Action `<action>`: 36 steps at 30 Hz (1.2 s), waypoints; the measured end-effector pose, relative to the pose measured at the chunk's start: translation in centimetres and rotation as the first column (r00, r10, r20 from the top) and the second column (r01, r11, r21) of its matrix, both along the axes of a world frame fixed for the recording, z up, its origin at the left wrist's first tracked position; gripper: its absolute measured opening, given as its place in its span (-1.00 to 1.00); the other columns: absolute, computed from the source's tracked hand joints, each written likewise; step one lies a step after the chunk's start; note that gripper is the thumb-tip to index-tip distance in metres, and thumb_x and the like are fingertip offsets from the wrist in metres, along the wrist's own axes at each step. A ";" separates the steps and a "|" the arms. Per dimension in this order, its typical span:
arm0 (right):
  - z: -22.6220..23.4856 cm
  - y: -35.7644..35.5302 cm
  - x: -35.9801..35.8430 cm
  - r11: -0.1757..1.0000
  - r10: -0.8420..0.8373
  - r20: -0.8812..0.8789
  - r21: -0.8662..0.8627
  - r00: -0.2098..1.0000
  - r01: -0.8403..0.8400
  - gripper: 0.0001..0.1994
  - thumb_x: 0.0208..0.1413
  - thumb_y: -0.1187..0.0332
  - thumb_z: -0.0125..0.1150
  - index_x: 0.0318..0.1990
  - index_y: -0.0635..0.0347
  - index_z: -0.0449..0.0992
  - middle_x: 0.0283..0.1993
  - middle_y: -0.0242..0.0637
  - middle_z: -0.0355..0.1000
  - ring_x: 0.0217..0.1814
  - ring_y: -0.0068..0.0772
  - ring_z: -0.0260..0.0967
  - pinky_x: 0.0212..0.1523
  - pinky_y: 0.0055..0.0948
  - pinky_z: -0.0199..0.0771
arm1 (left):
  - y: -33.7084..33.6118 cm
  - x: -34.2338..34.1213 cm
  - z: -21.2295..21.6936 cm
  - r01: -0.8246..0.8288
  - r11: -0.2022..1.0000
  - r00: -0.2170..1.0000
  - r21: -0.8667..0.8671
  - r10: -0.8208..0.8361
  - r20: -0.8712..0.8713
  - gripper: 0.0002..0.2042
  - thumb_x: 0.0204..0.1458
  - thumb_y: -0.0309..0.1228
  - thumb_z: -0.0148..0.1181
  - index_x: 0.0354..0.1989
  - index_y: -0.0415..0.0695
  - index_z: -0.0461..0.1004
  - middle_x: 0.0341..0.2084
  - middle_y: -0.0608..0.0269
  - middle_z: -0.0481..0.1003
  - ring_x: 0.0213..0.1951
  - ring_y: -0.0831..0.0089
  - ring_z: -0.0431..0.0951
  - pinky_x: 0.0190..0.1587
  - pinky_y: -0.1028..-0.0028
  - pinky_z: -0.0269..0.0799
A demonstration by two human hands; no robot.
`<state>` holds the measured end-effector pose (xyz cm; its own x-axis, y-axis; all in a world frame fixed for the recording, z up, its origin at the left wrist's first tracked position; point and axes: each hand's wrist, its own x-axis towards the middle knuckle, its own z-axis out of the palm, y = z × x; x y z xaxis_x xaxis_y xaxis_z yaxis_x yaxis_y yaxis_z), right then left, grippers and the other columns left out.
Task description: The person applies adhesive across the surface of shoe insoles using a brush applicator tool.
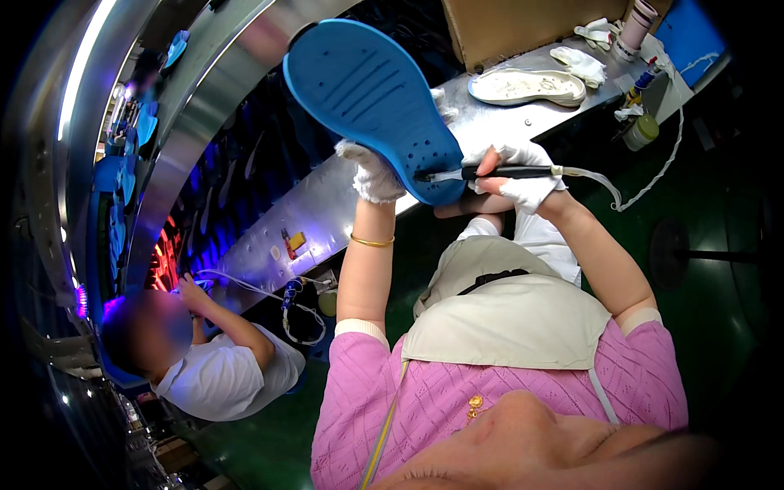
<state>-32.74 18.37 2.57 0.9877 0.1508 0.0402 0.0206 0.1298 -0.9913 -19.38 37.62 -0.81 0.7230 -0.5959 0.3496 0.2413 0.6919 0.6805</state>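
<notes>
A large blue shoe sole [367, 90] is held up and tilted in front of me. My left hand [377, 171], in a white glove, grips its edge near the heel end; part of the hand is hidden behind the sole. My right hand [518, 175], in a white glove with bare fingertips, is closed round the black handle of a brush [514, 171] fed by a pale tube. Its dark tip touches the inner face of the sole at the heel, where small holes show. A white sole [527, 86] lies on the metal ledge beyond my right hand.
The metal ledge [318, 204] runs along a machine with dark strips hanging in its opening. White gloves [580, 65], a pink roll [637, 28] and a small jar [641, 132] are at the right. A co-worker [229, 359] sits at the left near several blue soles.
</notes>
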 end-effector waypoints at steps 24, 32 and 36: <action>1.3 -1.2 3.7 0.879 0.126 -0.051 -0.457 0.991 -0.135 -0.85 -0.11 0.59 0.30 -0.37 0.12 0.55 -0.21 -0.34 0.50 -0.19 -0.46 0.43 -0.15 -0.48 0.45 | -1.2 2.6 4.5 0.099 0.647 0.975 0.756 0.090 -0.204 -0.22 0.01 0.33 0.06 0.13 -0.16 0.40 -0.20 0.04 0.55 -0.27 0.30 0.59 -0.22 0.36 0.60; 1.8 -2.6 5.0 0.958 0.056 0.122 -0.285 0.991 -0.019 -0.86 -0.11 0.61 0.30 -0.41 0.14 0.54 -0.30 -0.35 0.50 -0.27 -0.46 0.44 -0.17 -0.49 0.46 | -1.4 3.1 4.0 0.066 0.686 0.983 0.724 0.082 -0.167 -0.20 0.00 0.34 0.06 0.23 -0.08 0.35 -0.12 0.06 0.53 -0.18 0.32 0.57 -0.19 0.34 0.59; 2.2 -3.5 5.2 0.810 0.137 0.012 -0.577 0.991 -0.105 -0.93 -0.14 0.47 0.34 -0.47 0.09 0.55 -0.37 -0.37 0.51 -0.27 -0.43 0.45 -0.25 -0.50 0.43 | -0.9 3.6 4.2 0.065 0.648 0.974 0.759 0.123 -0.189 -0.23 0.03 0.32 0.03 0.22 -0.09 0.35 -0.13 0.05 0.54 -0.26 0.28 0.60 -0.20 0.28 0.61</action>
